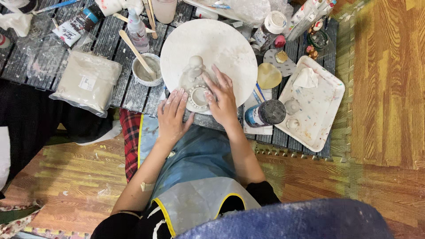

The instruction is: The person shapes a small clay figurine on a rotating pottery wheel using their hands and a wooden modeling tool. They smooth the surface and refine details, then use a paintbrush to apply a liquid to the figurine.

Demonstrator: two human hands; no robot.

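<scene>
A pale clay figure (195, 75) with a round head and a ring-shaped base lies on a round white board (221, 48) on the low dark table (115, 40). My left hand (172, 117) rests flat at the figure's near left edge, fingers spread and touching the clay. On the figure's right side my right hand (222, 97) presses with fingers apart. Both hands are dusted with clay. Neither hand lifts anything.
A small bowl (147, 70) of slip with a wooden stick stands left of the board, beside a bag of clay (86, 79). A dark-lidded jar (265, 113) and a white paint-spotted tray (316, 106) sit to the right. Bottles and tubes crowd the table's far edge.
</scene>
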